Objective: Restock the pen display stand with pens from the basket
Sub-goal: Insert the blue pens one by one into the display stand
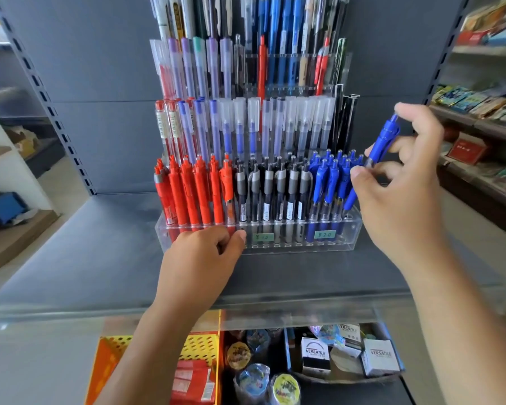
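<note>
Quickly, near to far: lower shelf stock (316,355) at the bottom edge, plus a yellow perforated bin (111,346); cannot tell if that is the basket. Left hand (205,252) sits at the left front of the pen display stand (348,238), fingers curled in together, thumb tip on the clear front wall, bracing rather than wrapping anything. Right hand (398,194) holds the blue pen (374,159) at the stand's right end: thumb and middle fingers clamped on the lower barrel, index finger lifted near the clicker. Pen's long axis is steep but tilted, clicker end up and to the right, tip end down and to the left, at the top plate just beside the front-row blue pens (327,182). Cannot tell whether the tip is in a hole yet. Likely risks: at this slant the tip could miss the hole and skid on the acrylic, or the barrel could shove the neighbouring blue pens crooked. A sideways push could slide the light stand on the shelf (100,258) if the left hand eases off. Straightening the pen to upright first looks safer. Behind it, higher tiers (246,127) stand packed with capped pens.
</note>
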Tool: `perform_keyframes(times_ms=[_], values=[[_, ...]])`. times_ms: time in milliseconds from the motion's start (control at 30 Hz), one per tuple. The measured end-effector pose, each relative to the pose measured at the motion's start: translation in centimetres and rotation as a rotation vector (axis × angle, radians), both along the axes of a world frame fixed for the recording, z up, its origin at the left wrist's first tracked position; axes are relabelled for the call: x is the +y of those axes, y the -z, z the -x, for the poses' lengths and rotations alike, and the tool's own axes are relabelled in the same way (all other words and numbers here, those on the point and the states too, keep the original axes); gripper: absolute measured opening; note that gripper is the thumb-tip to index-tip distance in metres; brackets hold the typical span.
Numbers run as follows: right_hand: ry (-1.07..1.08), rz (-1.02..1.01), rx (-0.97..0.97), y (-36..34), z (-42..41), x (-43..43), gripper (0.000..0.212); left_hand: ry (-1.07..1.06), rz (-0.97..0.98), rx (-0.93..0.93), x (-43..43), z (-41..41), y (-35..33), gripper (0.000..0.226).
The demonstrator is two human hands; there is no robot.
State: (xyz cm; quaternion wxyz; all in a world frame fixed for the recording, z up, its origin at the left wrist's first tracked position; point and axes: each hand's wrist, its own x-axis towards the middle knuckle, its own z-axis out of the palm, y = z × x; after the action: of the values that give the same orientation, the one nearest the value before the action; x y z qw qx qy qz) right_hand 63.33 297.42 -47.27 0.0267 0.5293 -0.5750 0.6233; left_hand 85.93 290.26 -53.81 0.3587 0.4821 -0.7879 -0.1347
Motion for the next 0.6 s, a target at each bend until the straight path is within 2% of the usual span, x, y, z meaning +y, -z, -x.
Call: perform_keyframes(times_ms=[300, 433, 600], values=[[0.064, -0.057, 0.031, 0.5, 1.1, -0.1, 0.068, -0.006, -0.011, -0.007, 0.1, 0.1, -0.2, 0.052], [0.052, -0.135, -0.008, 0.7, 1.3, 0.0, 0.066, -0.01, -0.018, -0.004, 0.2, 0.1, -0.2, 0.052], [0.043, -0.133, -0.023, 0.8, 1.3, 0.1, 0.066, -0.007, -0.013, -0.002, 0.2, 0.1, -0.2, 0.052]])
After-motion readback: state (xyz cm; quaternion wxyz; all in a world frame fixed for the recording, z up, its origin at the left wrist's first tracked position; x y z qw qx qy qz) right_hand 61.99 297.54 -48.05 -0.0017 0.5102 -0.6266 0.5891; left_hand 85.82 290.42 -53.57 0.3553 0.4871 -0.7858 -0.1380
